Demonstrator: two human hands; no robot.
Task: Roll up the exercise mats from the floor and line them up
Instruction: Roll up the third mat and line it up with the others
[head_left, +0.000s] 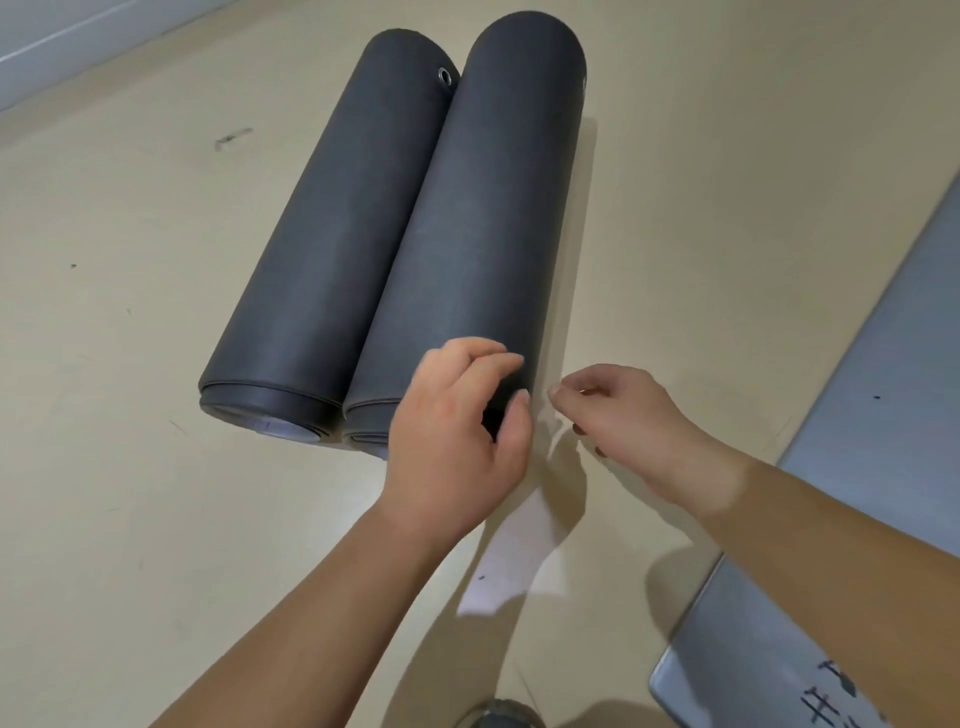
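Now, the step in hand seems to be settling the freshly rolled mat against its neighbour on the pale floor (156, 364), so the job is one of alignment, not force. The right roll (483, 234) lies touching the left roll (332, 234) along its whole length, both pointing away from the person. Their near ends are close to level, the right one a shade nearer. To do it well, I would press the right roll sideways into the left so no gap opens. Then nudge its near end until the two faces sit flush, keeping the loose outer edge tucked underneath so the coil cannot spring open.

The left hand (457, 441) grips the near end of the right roll, fingers curled over the top and thumb against its side. The right hand (634, 431) hovers just beside that roll, not touching it, its fingers loosely curled and holding nothing I can see. It could steady the far side while the left hand adjusts.

A flat mat (883, 415) lies unrolled along the right edge of view, so the task is likely unfinished.

Both rolls are dark grey, matte and finely textured, wound tight into thick, even cylinders. At their near ends the layers show as neat concentric rims around a paler core. A small metal eyelet (445, 76) sits at the far end of the left roll
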